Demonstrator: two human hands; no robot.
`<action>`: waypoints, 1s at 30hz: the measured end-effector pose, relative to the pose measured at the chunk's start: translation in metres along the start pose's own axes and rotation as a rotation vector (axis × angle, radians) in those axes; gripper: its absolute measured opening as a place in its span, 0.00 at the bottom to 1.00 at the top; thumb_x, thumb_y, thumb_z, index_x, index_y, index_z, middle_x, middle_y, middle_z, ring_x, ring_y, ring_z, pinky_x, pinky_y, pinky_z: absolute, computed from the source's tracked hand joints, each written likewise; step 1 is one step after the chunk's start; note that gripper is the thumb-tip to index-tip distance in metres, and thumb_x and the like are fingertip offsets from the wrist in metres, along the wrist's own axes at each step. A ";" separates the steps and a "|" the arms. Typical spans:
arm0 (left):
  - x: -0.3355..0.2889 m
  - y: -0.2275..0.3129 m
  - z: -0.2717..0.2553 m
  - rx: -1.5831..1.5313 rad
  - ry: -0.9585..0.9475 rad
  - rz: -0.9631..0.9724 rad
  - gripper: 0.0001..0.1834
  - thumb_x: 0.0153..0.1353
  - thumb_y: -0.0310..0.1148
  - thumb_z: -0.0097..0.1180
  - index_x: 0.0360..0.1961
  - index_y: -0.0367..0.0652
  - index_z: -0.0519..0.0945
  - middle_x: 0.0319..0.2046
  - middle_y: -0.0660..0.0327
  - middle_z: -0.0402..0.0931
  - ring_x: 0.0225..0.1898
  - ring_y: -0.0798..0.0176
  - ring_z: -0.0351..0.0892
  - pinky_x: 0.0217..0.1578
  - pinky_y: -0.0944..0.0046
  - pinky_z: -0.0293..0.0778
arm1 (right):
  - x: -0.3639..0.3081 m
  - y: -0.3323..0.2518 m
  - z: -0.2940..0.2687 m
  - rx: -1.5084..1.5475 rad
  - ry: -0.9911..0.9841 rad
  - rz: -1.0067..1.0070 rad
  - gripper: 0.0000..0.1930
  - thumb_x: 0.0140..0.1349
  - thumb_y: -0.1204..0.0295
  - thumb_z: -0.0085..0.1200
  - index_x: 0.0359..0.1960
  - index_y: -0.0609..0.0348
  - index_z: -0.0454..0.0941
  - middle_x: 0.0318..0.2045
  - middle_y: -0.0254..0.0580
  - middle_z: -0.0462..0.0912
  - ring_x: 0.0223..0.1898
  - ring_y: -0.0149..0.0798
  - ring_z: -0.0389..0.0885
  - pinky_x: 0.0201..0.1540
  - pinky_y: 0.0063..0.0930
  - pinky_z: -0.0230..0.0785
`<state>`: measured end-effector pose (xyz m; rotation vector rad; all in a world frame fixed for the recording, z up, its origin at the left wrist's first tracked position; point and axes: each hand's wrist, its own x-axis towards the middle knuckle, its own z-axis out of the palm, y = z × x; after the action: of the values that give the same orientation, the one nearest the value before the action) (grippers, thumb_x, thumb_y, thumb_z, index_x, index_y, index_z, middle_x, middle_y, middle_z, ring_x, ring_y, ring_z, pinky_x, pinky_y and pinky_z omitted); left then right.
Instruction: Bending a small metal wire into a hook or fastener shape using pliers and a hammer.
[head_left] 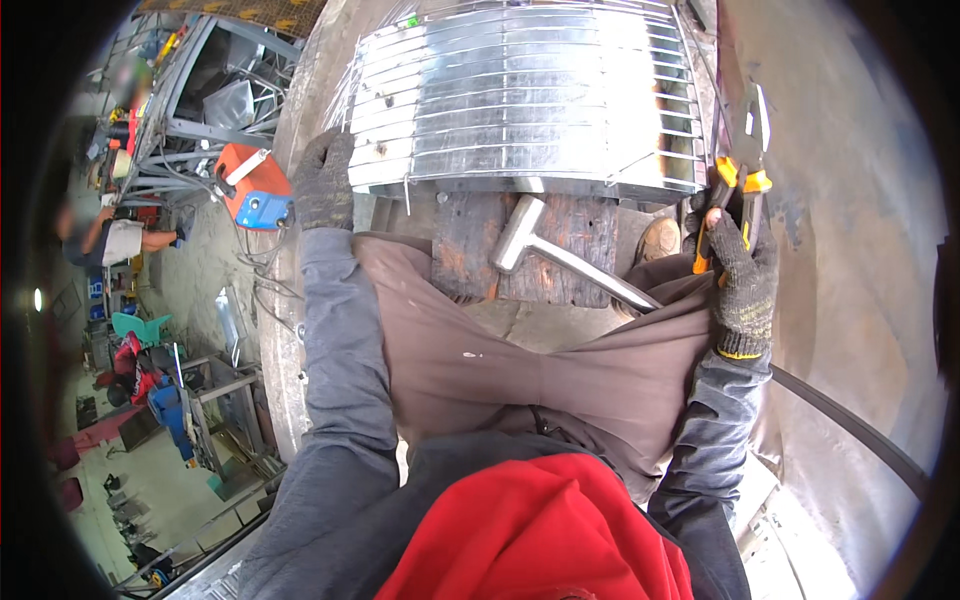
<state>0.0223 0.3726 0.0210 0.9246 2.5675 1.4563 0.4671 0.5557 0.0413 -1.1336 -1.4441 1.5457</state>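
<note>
A curved sheet of shiny metal (540, 110) lies before me under a grid of thin wire rods (505, 145). At its near left corner is my left hand (325, 180) in a dark knitted glove, its fingers curled; what they grip is hidden. To the right of the grid, my right hand (742, 275), gloved too, is closed around pliers (752, 135) with orange and yellow handles, jaws pointing away from me. A metal hammer (520, 235) rests on a dark wooden block (465, 240) between my knees, its handle reaching toward my right thigh.
A red and blue boxy machine (255, 187) with cables stands at left. Beyond it are metal frames (215, 130), a green plastic stool (140, 326) and a person (105, 238) farther off. A large brownish sheet-like surface (850, 250) borders my right side.
</note>
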 end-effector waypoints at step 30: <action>-0.080 0.041 -0.006 0.183 -0.128 0.689 0.23 0.52 0.30 0.70 0.53 0.52 0.87 0.57 0.56 0.81 0.63 0.50 0.76 0.62 0.49 0.75 | 0.002 0.008 0.005 0.116 0.015 -0.017 0.22 0.70 0.64 0.64 0.59 0.66 0.78 0.40 0.39 0.84 0.38 0.31 0.82 0.40 0.24 0.73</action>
<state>0.1049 0.3419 0.0378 1.9997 2.4230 1.2018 0.4616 0.5550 0.0334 -1.0603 -1.3328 1.5843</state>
